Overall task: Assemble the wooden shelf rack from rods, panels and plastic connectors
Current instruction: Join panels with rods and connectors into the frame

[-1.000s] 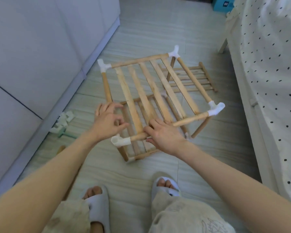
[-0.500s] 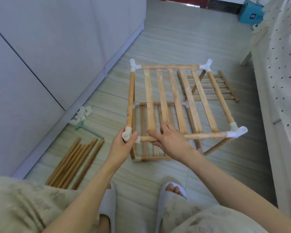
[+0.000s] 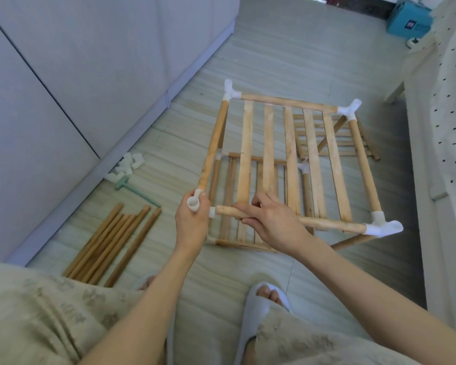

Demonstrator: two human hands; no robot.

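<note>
While our left hand grips the near-left white corner connector, our right hand fingers clasp the front rod of the rack.

Left hand hides corner connector underside; loose panel partly behind rack.

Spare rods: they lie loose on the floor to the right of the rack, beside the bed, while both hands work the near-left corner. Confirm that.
Not quite. The head view shows the spare rods on the floor left of the rack, by the cabinet, not beside the bed. Left hand and right hand do work the near-left corner.
</note>
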